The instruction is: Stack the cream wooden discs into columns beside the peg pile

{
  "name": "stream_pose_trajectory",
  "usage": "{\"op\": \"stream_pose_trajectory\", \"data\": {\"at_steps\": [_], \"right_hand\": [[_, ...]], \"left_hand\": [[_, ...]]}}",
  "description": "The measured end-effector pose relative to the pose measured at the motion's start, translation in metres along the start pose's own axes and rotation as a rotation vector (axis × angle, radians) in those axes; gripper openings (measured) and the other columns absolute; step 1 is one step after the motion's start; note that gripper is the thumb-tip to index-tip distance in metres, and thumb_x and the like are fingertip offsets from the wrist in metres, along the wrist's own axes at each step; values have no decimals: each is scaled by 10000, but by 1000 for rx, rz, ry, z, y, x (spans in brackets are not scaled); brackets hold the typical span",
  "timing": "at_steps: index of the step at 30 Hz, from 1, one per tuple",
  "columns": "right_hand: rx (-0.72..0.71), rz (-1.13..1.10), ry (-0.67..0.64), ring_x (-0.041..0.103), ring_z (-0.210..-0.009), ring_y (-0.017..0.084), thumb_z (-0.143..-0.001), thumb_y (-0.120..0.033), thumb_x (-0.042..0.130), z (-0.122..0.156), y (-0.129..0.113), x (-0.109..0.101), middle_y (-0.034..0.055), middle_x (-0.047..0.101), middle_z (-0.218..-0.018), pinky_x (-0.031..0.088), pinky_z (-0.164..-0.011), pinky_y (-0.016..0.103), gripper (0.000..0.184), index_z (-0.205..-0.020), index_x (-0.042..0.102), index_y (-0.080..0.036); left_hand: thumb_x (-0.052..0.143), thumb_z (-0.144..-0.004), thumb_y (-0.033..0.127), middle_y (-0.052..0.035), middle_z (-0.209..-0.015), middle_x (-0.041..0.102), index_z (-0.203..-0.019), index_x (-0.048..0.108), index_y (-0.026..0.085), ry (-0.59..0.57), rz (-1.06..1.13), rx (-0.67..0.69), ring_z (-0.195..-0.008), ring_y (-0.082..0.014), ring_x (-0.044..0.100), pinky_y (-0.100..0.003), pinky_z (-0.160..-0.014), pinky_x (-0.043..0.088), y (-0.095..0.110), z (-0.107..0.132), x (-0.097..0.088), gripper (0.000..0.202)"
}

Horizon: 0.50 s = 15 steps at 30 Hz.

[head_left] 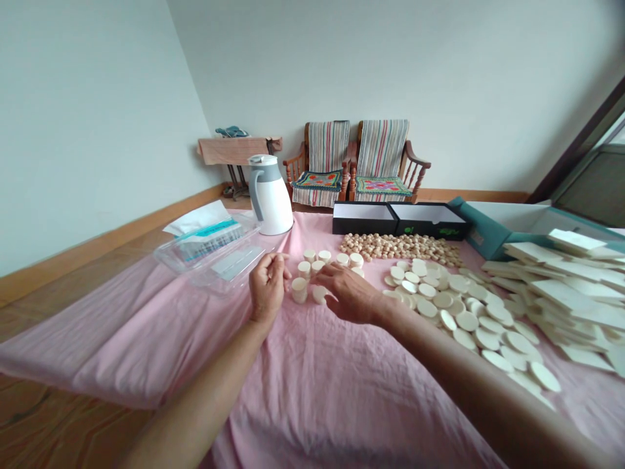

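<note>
My left hand [269,286] is closed, thumb against the curled fingers, just left of a group of small stacks of round pale wooden discs; whatever lies inside it, if anything, is hidden. The nearest stack [299,290] stands upright close by its fingers. Over the group reaches my right hand [349,292], fingers stretched forward and thumb apart, with a front stack [319,295] by its fingertips. Whether it touches that stack I cannot tell. Other stacks, such as one at the back [324,256], stand behind the hands, some partly covered by the right one.
Loose wooden discs [467,320] spread to the right, beside piled square wooden pieces [566,280]. Behind are small wooden beads [400,247], black boxes [366,226] and a teal box [488,228]. A white jug [276,202] and clear plastic package [209,241] stand left on pink cloth [312,378].
</note>
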State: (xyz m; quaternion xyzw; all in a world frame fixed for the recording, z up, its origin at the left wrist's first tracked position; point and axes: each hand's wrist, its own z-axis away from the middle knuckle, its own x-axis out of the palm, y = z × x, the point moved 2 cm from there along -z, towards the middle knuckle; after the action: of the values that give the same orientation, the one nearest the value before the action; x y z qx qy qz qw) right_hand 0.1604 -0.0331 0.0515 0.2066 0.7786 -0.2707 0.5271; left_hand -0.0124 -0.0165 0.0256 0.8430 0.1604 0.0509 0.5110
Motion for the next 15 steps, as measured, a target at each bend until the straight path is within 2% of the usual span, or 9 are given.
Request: {"op": "stream_pose_trajectory", "data": {"at_steps": [3, 5, 7, 10, 13, 15], "right_hand": [[62, -21, 97, 511, -940, 188, -750, -53, 489, 13, 5, -14, 97, 581, -1009, 412, -828, 330, 316, -1029, 600, -151], [136, -23, 162, 524, -912, 177, -768, -55, 472, 27, 15, -26, 84, 590, -972, 413, -817, 316, 293, -1009, 605, -158], [238, -1, 175, 539, -893, 176, -768, -69, 481, 45, 30, -34, 80, 602, -948, 417, -797, 304, 279, -999, 613, -155], [383, 67, 61, 562, -888, 194, -735, -83, 516, 74, 53, -37, 89, 627, -926, 421, -790, 308, 274, -972, 639, -141], [413, 110, -73, 565, -963, 227, -737, -121, 544, 96, 64, -34, 114, 641, -985, 415, -843, 328, 283, -997, 657, -137], [415, 131, -108, 551, -1020, 240, -755, -133, 539, 104, 65, -32, 126, 638, -1037, 402, -883, 335, 282, -1010, 662, -138]], "left_hand": [[493, -868, 370, 44, -540, 501, -853, 584, 150, 9, -1, -7, -389, -63, 417, -155, -376, 329, 0, 0, 0, 238], [499, -862, 369, 44, -534, 500, -851, 586, 150, 8, 1, -10, -388, -65, 421, -156, -373, 334, 0, -1, 0, 236], [501, -859, 367, 45, -531, 499, -850, 586, 151, 2, 4, -9, -385, -66, 424, -157, -370, 337, 0, -1, 0, 232], [497, -862, 366, 44, -530, 499, -848, 581, 154, -9, 3, -2, -379, -66, 427, -157, -367, 338, -1, -1, 1, 229], [494, -864, 359, 44, -528, 498, -856, 579, 152, -18, 1, 0, -377, -65, 428, -156, -367, 341, -3, -1, 2, 224], [495, -864, 353, 44, -529, 497, -859, 580, 150, -20, -8, 4, -379, -61, 427, -153, -371, 343, -4, -1, 2, 220]]}}
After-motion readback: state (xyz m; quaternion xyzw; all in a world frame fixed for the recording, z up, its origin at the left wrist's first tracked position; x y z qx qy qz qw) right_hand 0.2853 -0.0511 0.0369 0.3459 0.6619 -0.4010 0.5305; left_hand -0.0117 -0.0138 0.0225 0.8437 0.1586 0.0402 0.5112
